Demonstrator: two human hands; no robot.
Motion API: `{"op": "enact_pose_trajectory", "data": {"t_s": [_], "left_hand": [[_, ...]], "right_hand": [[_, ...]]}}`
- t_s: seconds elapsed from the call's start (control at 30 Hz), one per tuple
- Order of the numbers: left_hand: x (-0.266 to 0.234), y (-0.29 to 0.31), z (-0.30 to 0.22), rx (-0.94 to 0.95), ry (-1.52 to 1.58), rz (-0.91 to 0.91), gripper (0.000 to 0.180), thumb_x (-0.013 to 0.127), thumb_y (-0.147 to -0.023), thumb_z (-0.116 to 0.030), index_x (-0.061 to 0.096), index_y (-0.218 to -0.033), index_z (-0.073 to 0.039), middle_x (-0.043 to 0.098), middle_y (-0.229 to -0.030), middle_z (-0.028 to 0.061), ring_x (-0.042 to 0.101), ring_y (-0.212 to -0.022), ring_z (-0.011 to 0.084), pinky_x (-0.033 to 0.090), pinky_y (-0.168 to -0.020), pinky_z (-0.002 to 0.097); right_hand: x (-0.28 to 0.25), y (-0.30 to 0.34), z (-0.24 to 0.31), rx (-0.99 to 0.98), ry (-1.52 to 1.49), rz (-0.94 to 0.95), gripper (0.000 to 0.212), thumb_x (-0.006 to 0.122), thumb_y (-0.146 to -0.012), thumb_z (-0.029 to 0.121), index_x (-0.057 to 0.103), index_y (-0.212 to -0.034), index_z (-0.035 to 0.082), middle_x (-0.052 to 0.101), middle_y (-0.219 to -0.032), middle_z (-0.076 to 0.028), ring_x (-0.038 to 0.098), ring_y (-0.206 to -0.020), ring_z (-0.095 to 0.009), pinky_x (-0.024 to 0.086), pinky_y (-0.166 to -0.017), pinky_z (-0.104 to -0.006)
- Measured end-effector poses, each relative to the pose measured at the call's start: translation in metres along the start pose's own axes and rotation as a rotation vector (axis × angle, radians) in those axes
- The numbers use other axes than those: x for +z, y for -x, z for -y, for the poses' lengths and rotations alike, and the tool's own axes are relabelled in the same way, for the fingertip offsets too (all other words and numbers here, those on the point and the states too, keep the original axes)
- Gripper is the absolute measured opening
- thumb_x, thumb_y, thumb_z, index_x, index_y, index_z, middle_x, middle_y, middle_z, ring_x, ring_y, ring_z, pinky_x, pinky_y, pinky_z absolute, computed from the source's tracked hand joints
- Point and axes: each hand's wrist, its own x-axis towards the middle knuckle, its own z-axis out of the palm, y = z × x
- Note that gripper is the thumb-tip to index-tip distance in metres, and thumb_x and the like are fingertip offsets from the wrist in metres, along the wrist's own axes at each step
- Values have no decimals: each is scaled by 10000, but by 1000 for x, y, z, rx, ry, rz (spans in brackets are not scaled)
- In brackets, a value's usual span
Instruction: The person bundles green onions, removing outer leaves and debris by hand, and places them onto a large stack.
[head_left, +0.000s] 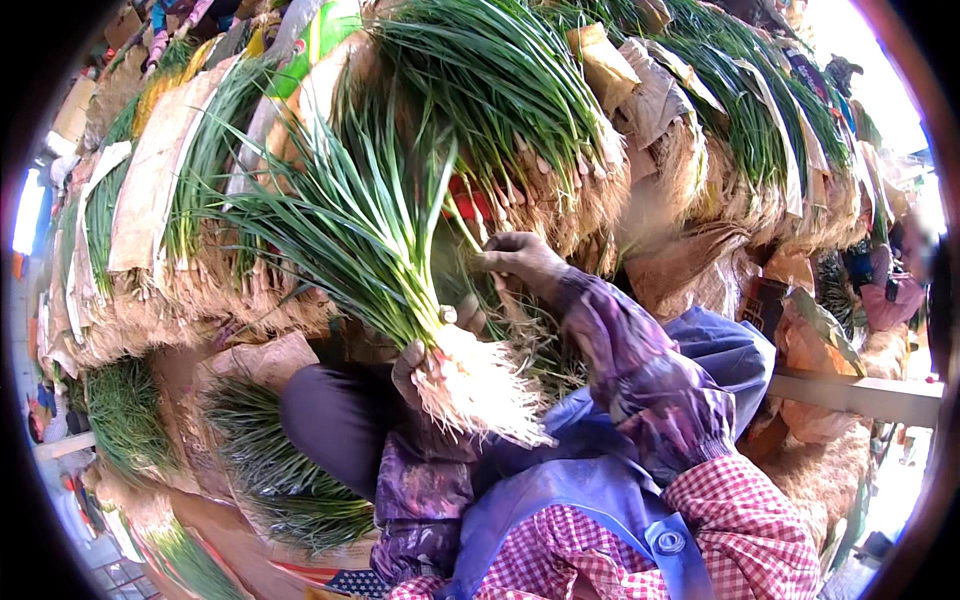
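By the left hand (407,374), a green-onion bunch (422,295) is clamped near its roots; by the right hand (524,262), a lone stalk (463,224) is pinched just beside it. The bunch seems well filled, the stalk not yet joined. Whether the heap beyond (490,75) is finished cannot be told.

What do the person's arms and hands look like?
Both forearms wear purple sleeve covers with darker and pinkish patches. The right cover is gathered at both ends, and above it is a red-and-white checked shirt sleeve. The right hand shows rounded fingers; most of the left hand is hidden.
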Motion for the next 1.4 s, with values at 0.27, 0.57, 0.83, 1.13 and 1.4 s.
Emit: {"op": "enact_pose_trajectory", "data": {"t_s": [0.27, 0.57, 0.83, 1.13, 1.4], "left_hand": [[-92, -11, 1, -177, -99, 60, 474, 570, -817, -242, 449, -1166, 54, 569, -926, 153, 551, -866, 279, 497, -760, 452], [-28, -4, 6, -96, 25, 189, 422, 585, -790, -262, 452, -1091, 3, 491, -1015, 106, 494, -995, 270, 455, -875, 412], [-15, 0, -2, 33, -10, 137, 464, 583, -759, -265, 439, -1117, -7, 473, -982, 98, 443, -946, 256, 444, -820, 386], [-13, -5, 3, 32, -35, 123, 468, 589, -784, -312, 452, -1099, 6, 475, -1039, 92, 448, -969, 227, 451, -856, 352], [-43, -11, -15, -170, 95, 367, 537, 607, -790, -362, 416, -1142, -5, 480, -1083, 164, 481, -1034, 293, 461, -853, 390]], "right_hand": [[35, 38, -6, -488, 1009, -405, 170, 692, -818, 208, 662, -886, 56, 609, -764, -30, 593, -755, -126, 490, -668, -280], [2, -12, -49, -366, 529, -283, 263, 587, -891, 253, 612, -995, 12, 652, -929, -99, 600, -872, -185, 486, -779, -311], [42, -5, -9, -305, 263, 341, 521, 573, -896, 374, 478, -1269, 24, 597, -1148, -125, 565, -1025, -192, 472, -877, -330], [-18, 3, -90, 235, 1730, 461, 318, 636, -818, 388, 661, -994, 124, 665, -834, -92, 642, -723, -249, 518, -637, -356], [45, 12, -12, -70, 73, 579, 574, 492, -921, 450, 427, -1322, 44, 571, -1130, -76, 503, -1033, -144, 429, -888, -307]]}}
